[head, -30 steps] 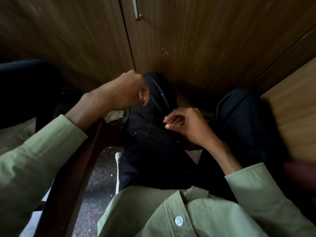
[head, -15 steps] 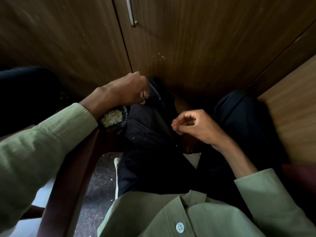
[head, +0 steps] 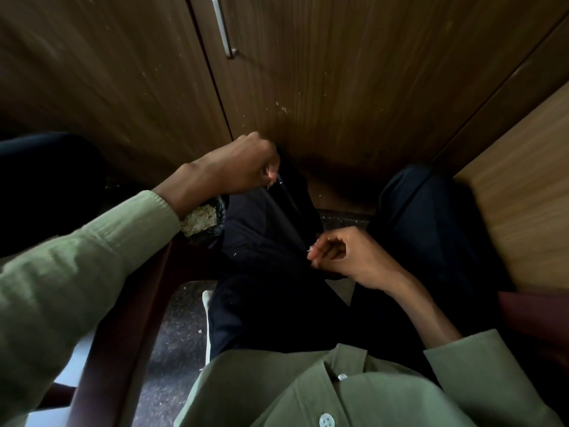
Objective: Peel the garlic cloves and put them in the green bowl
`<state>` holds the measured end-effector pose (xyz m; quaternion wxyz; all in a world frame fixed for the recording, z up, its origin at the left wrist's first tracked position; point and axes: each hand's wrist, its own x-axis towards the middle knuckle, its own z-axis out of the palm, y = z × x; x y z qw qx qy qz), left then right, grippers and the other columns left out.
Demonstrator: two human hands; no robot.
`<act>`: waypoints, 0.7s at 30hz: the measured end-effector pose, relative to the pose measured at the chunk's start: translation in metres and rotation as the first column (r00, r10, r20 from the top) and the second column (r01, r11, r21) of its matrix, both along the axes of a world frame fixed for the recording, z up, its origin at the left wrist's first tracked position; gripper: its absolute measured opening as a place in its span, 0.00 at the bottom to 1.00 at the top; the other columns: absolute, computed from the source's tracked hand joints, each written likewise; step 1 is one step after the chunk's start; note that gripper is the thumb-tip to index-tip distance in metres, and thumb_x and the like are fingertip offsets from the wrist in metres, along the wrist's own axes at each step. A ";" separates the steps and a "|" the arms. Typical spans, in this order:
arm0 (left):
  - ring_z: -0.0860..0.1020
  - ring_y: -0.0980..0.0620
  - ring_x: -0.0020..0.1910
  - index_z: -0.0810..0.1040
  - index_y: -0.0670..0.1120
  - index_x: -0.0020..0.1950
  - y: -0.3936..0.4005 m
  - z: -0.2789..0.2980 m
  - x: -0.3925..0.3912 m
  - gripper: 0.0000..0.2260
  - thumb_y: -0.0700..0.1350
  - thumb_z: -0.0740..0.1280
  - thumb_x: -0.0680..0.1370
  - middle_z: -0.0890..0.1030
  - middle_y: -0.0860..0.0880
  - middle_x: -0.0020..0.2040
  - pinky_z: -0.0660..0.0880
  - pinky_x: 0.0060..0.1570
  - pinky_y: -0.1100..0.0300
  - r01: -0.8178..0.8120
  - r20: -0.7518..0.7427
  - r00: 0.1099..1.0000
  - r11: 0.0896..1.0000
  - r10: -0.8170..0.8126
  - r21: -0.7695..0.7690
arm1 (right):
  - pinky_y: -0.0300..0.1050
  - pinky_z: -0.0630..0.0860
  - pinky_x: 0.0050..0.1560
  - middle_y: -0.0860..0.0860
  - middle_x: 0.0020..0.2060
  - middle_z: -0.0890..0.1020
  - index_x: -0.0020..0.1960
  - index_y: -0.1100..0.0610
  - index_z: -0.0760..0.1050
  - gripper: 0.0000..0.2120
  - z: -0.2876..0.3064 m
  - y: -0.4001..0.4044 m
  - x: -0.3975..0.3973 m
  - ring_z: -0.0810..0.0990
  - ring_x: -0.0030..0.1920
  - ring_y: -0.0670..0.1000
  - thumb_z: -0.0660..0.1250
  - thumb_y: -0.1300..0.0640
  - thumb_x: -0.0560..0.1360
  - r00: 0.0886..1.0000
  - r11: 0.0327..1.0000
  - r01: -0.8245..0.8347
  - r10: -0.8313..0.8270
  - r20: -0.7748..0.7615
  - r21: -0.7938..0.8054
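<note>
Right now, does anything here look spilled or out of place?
Yes. Pale flecks, likely garlic skin, are scattered on the dark trousers and the floor, outside the black bag of peelings under the left hand. No green bowl is in view.

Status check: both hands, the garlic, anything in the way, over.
Left hand curled, raised over knee, contents unseen. Right hand pinching something tiny over lap. Green bowl not in view. Peel bin under left wrist.
</note>
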<state>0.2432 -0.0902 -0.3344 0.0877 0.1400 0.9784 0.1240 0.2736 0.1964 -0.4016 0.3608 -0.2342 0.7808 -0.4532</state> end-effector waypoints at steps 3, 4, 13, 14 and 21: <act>0.83 0.56 0.47 0.87 0.48 0.48 0.008 0.000 -0.008 0.04 0.40 0.73 0.78 0.85 0.52 0.49 0.77 0.45 0.61 0.055 -0.007 0.998 0.998 -0.056 -0.009 | 0.32 0.77 0.43 0.48 0.40 0.87 0.48 0.58 0.86 0.07 -0.003 -0.004 0.005 0.85 0.42 0.42 0.77 0.67 0.73 0.999 1.000 0.023 -0.022 -0.023 0.007; 0.83 0.55 0.47 0.87 0.48 0.48 0.011 -0.001 -0.010 0.04 0.40 0.72 0.78 0.85 0.52 0.49 0.79 0.46 0.58 0.068 -0.004 0.998 0.997 -0.069 -0.018 | 0.32 0.77 0.43 0.47 0.40 0.87 0.48 0.58 0.86 0.07 -0.004 -0.005 0.006 0.85 0.42 0.42 0.77 0.68 0.73 0.999 0.999 0.030 -0.029 -0.039 0.011; 0.84 0.50 0.51 0.86 0.47 0.56 0.024 -0.018 -0.025 0.08 0.38 0.72 0.79 0.85 0.49 0.53 0.80 0.47 0.57 0.136 0.039 0.990 0.986 -0.133 -0.097 | 0.33 0.78 0.42 0.46 0.38 0.86 0.43 0.55 0.84 0.10 -0.017 -0.010 0.012 0.84 0.39 0.41 0.76 0.69 0.71 0.988 0.994 0.102 -0.096 -0.122 0.047; 0.84 0.49 0.51 0.86 0.46 0.56 0.025 -0.021 -0.026 0.08 0.38 0.71 0.79 0.85 0.49 0.53 0.77 0.46 0.59 0.146 0.032 0.989 0.984 -0.143 -0.104 | 0.34 0.78 0.42 0.47 0.38 0.86 0.43 0.56 0.84 0.09 -0.018 -0.010 0.010 0.84 0.39 0.41 0.76 0.69 0.71 0.985 0.991 0.129 -0.123 -0.122 0.045; 0.85 0.56 0.48 0.88 0.46 0.50 0.006 -0.010 -0.033 0.04 0.39 0.74 0.77 0.87 0.52 0.47 0.81 0.52 0.57 0.046 -0.014 0.999 0.993 -0.044 0.108 | 0.39 0.81 0.45 0.56 0.42 0.87 0.46 0.62 0.84 0.06 -0.001 -0.007 -0.022 0.85 0.40 0.49 0.76 0.70 0.72 0.907 0.898 0.413 -0.390 0.158 -0.149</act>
